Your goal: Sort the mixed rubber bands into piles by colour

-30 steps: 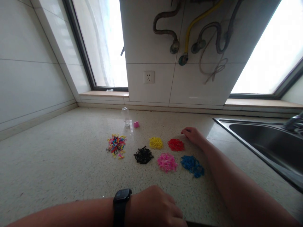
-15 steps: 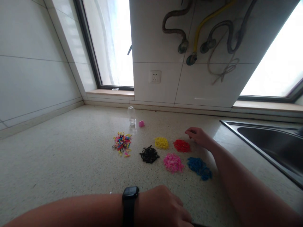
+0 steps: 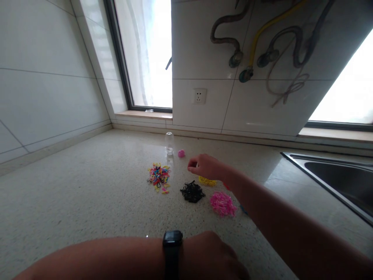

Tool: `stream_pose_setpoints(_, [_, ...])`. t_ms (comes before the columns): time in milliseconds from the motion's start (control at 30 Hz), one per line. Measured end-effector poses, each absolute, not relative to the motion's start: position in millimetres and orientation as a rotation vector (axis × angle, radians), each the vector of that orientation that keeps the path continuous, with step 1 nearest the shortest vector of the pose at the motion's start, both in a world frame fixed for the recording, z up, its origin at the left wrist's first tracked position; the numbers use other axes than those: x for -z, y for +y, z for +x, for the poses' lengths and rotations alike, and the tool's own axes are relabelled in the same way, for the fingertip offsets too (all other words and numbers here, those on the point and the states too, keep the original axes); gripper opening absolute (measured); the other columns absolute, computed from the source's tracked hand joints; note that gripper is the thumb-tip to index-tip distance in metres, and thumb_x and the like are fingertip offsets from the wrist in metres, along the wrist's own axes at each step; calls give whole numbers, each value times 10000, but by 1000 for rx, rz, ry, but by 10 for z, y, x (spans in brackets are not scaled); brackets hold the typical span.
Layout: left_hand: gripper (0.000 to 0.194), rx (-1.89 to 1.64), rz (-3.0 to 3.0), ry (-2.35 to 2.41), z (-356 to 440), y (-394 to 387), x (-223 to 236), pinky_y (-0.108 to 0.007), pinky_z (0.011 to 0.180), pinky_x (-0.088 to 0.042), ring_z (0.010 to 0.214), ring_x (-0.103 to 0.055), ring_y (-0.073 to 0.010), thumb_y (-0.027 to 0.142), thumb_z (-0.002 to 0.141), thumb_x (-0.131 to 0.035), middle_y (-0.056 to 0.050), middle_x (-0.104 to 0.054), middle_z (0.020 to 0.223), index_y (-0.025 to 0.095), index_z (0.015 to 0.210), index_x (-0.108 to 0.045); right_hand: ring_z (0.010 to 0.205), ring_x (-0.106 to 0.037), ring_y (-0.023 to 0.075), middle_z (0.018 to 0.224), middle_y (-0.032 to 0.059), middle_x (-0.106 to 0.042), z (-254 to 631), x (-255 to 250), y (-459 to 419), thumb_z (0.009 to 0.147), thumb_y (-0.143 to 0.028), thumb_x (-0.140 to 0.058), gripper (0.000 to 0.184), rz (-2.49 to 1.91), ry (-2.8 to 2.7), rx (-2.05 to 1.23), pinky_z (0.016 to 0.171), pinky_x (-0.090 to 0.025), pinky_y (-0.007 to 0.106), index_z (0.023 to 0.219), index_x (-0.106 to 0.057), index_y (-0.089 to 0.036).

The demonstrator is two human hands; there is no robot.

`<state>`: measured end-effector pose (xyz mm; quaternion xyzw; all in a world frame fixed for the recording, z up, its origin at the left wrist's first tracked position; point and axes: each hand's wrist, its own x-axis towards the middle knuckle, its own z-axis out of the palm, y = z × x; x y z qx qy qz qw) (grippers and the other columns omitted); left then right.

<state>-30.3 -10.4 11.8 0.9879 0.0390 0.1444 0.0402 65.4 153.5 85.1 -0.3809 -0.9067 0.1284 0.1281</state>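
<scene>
My right hand (image 3: pixel 202 165) hovers over the counter just behind the yellow loop pile, fingers loosely curled with a gap between thumb and forefinger; I see nothing in them. To its left lies a mixed heap of small coloured rubber bands (image 3: pixel 159 175). Sorted piles of yellow bands (image 3: pixel 207 181), black bands (image 3: pixel 192 192) and pink bands (image 3: pixel 223 204) lie nearby. My right forearm covers most of the red bands (image 3: pixel 226 186) and blue bands (image 3: pixel 243 210). My left hand (image 3: pixel 214 254), below a black watch (image 3: pixel 173 238), rests at the near edge; its fingers are hidden.
A clear bottle (image 3: pixel 169 144) stands upside down behind the mixed heap, beside a pink cap (image 3: pixel 181 153). A steel sink (image 3: pixel 305 165) is set into the counter (image 3: pixel 87 202) on the right. Hoses and a socket (image 3: pixel 199 96) are on the back wall.
My right hand has moved left from beside the red pile, across toward the mixed heap. The view has swung slightly right. My left hand stays at the near edge.
</scene>
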Motion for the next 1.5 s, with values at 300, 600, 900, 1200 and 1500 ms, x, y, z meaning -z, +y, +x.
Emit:
stream_pose_setpoints(300, [215,-364,2952,108,-287,-56,-13,-276,542,-460,821,-620,-157,357,971,-509,20,-693,980,274,1162,-560,761,-677,173,887,77,-772,-85,-578,1720,839,-259,-589,239,-1112,-2866,-334,653,-428,229,939,-785,-165])
stream_pose_setpoints(600, [150,-337,2937,92,-275,-28,11,-266,607,-484,909,-639,-152,355,994,-446,26,-689,1071,271,1022,-567,766,-688,164,891,73,-779,-219,-455,1811,823,-290,-604,271,-1119,-2854,-321,632,-437,216,976,-794,-172])
stream_pose_setpoints(900, [144,-376,2951,97,-262,-30,17,-266,546,-481,819,-632,-150,346,973,-497,19,-706,997,244,1023,-587,793,-686,182,928,54,-778,-274,-475,1730,815,-370,-620,271,-1196,-2834,-234,638,-436,241,965,-797,-230])
stream_pose_setpoints(1200, [141,-346,2944,125,-269,-23,66,-275,545,-468,862,-640,-145,361,975,-492,25,-700,1055,260,992,-589,788,-672,174,901,63,-773,-194,-482,1690,823,-360,-633,267,-1141,-2745,-337,654,-434,236,968,-782,-194])
stream_pose_setpoints(1500, [209,-375,2953,72,-260,-27,6,-276,475,-443,765,-617,-162,366,955,-537,7,-693,936,256,1128,-577,644,-596,127,744,39,-715,402,-660,1539,804,-322,-651,207,-1021,-2466,-696,601,-414,229,844,-739,-139])
